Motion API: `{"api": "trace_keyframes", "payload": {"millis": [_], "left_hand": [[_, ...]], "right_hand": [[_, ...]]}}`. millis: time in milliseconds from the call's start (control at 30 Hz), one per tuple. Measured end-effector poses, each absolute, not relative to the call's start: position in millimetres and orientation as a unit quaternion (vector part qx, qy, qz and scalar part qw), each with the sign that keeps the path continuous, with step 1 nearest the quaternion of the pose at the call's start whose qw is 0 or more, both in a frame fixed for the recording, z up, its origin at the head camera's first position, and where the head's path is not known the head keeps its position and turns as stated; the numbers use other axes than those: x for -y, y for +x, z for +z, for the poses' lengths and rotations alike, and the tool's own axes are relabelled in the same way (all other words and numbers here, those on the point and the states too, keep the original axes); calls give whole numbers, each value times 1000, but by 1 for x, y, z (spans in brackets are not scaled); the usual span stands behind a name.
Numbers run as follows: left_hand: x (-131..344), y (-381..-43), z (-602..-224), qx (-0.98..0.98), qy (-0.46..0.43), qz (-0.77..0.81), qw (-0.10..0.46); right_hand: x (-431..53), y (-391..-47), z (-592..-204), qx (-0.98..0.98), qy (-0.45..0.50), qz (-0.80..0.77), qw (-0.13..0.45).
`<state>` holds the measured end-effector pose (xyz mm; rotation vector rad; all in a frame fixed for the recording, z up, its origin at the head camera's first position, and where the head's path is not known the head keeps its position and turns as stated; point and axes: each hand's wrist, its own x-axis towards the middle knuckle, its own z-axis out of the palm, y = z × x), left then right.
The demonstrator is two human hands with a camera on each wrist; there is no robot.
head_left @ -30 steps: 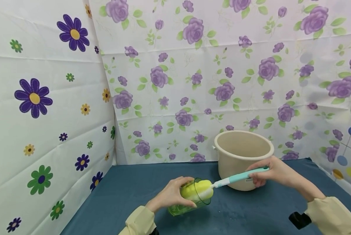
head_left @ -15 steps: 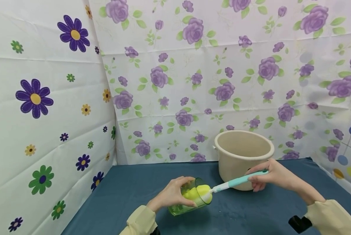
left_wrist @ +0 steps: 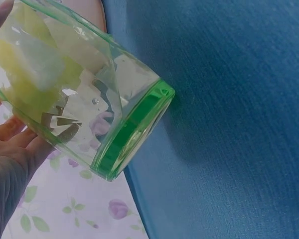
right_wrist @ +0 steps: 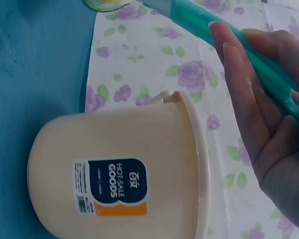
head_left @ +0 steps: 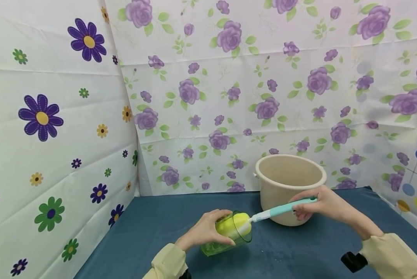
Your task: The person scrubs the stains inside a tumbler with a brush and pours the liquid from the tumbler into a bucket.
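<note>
My left hand [head_left: 208, 229] grips a clear green glass [head_left: 213, 248] around its side, tilted so the mouth faces right. In the left wrist view the thick green base of the glass [left_wrist: 134, 127] hangs just over the cloth, with drops on the inner wall. A yellow sponge head [head_left: 241, 221] of a bottle brush sits mostly inside, at the mouth. The brush's teal and white handle [head_left: 281, 209] slants up to the right, where my right hand [head_left: 325, 204] pinches it between thumb and fingers. The right wrist view shows that teal handle [right_wrist: 202, 22] under the fingers.
Behind the right hand stands a cream bucket [head_left: 276, 199], its label [right_wrist: 117, 186] seen in the right wrist view. Blue cloth [head_left: 166, 217] covers the table, with a few water drops [head_left: 269, 255] on it. Flowered sheets [head_left: 194, 128] hang at the back and sides.
The brush moved deeper into the glass half a second ago, its handle dipping, then came partway out again with the right hand rising. The left hand and glass have hardly moved.
</note>
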<state>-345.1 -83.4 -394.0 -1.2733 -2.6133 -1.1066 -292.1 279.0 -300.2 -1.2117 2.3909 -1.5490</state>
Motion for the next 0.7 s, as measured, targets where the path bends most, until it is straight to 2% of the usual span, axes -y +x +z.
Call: {"api": "trace_keyframes", "payload": {"millis": [500,700], "left_hand": [[83,-344,-391,842,-406,-355,3],[82,-344,-392,840,-416,-348,8]], "right_hand": [[-283,-293,-303,-783,-388,-483,52],[-274,-294,-311,-776,-400,-486,45]]}}
